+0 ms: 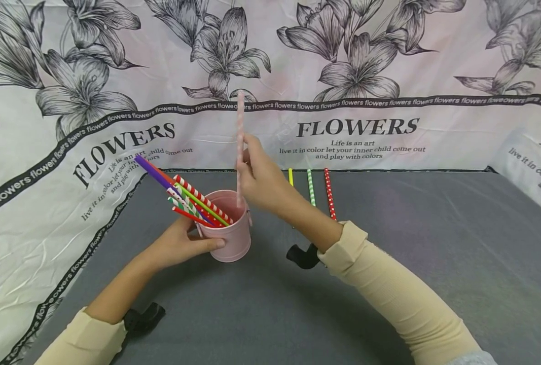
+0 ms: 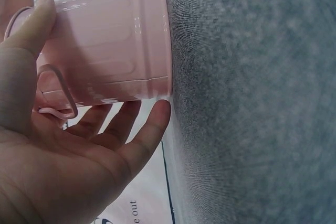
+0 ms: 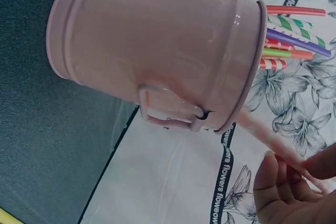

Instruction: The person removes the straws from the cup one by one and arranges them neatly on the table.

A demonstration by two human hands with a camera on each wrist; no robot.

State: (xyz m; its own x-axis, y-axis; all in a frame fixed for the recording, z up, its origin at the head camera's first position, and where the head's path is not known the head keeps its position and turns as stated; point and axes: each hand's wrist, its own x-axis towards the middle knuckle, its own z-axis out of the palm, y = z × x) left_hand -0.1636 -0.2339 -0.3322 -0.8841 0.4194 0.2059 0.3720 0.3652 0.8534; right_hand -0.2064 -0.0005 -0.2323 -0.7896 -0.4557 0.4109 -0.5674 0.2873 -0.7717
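The right hand [image 1: 262, 178] pinches a pale straw [image 1: 240, 121]; the left hand [image 1: 179, 245] grips the bucket [image 1: 235, 243], which leaning straws [image 1: 202, 198] might topple if that hold slackens.

Left hand [image 1: 181, 247] grips low, right hand [image 1: 262, 176] pinches higher.

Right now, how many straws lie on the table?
3 visible in the head view, left to right beyond the right forearm: yellow straw, green-striped straw, red dotted straw. It may hide more.
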